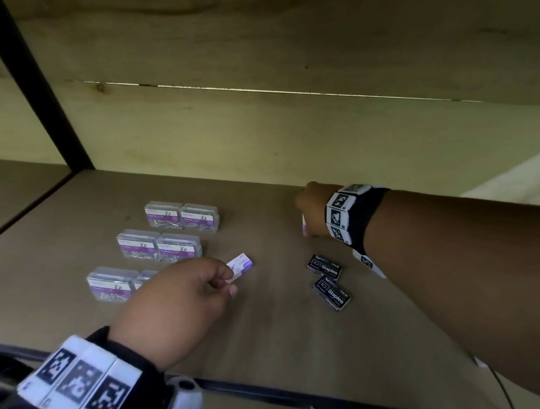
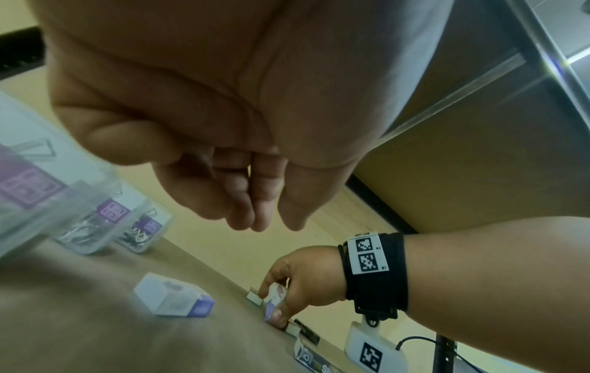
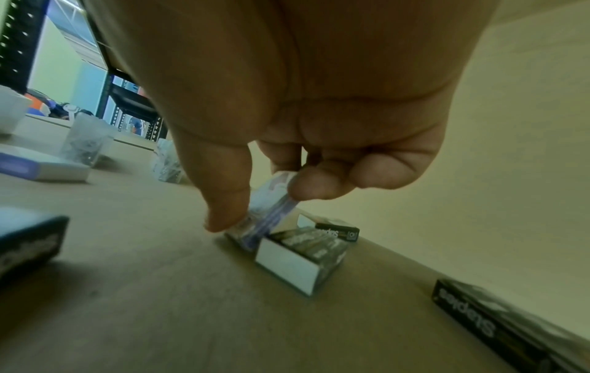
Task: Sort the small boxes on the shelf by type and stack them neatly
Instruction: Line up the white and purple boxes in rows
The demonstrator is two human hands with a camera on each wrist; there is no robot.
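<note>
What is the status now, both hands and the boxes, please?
Left hand open, above white-purple box lying on shelf. Right hand pinches another white-purple box, tilted beside open staples box. Nothing blocking.

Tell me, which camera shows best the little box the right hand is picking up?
The right wrist view: the white and purple box sits close up, pinched by the right hand beside an open staples box. The left wrist view shows it small and far. The head view shows only a sliver.
</note>
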